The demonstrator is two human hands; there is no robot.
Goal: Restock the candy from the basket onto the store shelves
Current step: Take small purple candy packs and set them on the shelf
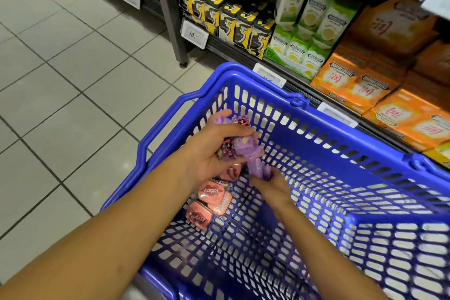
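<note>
Gathering purple candy packs point(239, 147) from inside the blue basket point(323, 129) was the step in hand, judged from how things lay. Both hands reached into the basket's left half, near its far-left corner. The left hand point(216, 146) was cupped, palm turned inward, with its fingers point(239, 130) curled over a bunch of purple packs held just above the basket floor. The right hand point(270, 184), lower and nearer the basket floor, had its fingers closed round the lower end of a purple pack point(258, 168) that ran up toward the left hand's bunch; whether that pack was passing between hands could not be told. Three pink candy tins point(213, 195) lay on the basket floor just below the left wrist, not held.

To do the step well, the bunch would best be squared in one hand before lifting, so that no pack slips out over the basket rim, and the pink tins left for a separate trip, since they likely belong to another slot. The shelf point(246, 52) stood just beyond the basket's far rim, holding black-and-yellow gum packs point(243, 24), green boxes point(309, 22) and orange boxes point(360, 80); no slot for purple packs showed there.
</note>
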